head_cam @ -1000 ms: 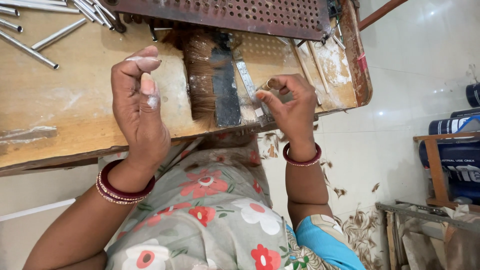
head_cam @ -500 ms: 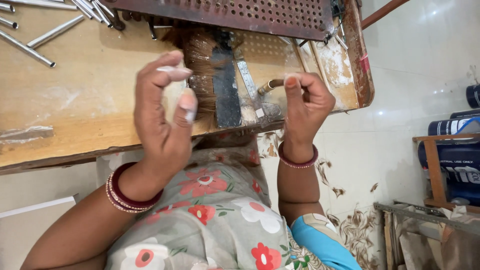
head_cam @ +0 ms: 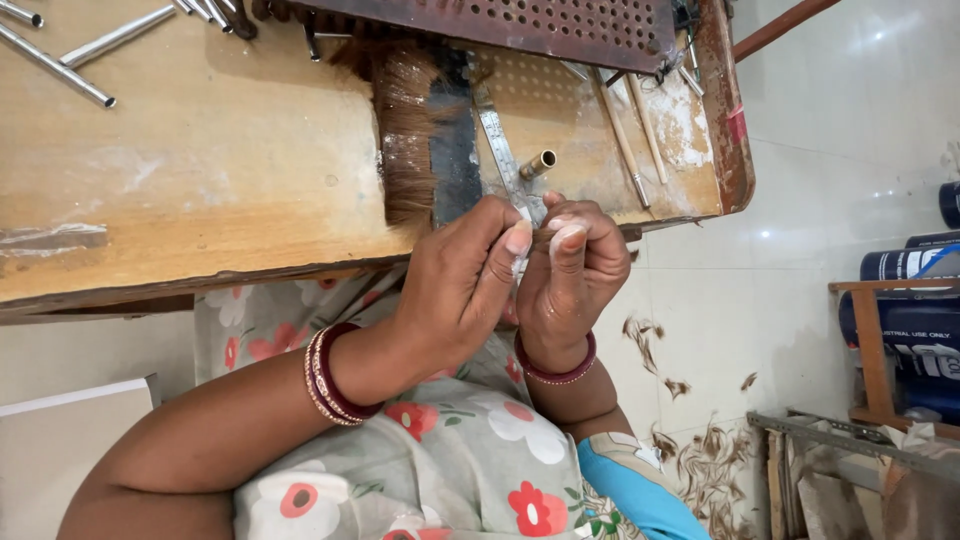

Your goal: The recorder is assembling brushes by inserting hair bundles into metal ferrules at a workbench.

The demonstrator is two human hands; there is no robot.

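Left hand (head_cam: 470, 285) and right hand (head_cam: 570, 275) both pinch a light, limp hair tuft (head_cam: 537, 238); grip near its base.

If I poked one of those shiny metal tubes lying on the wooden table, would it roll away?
Probably yes. The metal tubes look round and smooth, lying flat on the bare wooden table, so a sideways nudge would likely set one rolling. They seem hollow at the end, so probably light. They look stiff, unlikely to bend like the brown bristles nearby.

A hair bundle (head_cam: 405, 140) is laid on the workbench (head_cam: 200, 180), metal tubes (head_cam: 60, 50) far left, a ruler (head_cam: 497, 140) just right.
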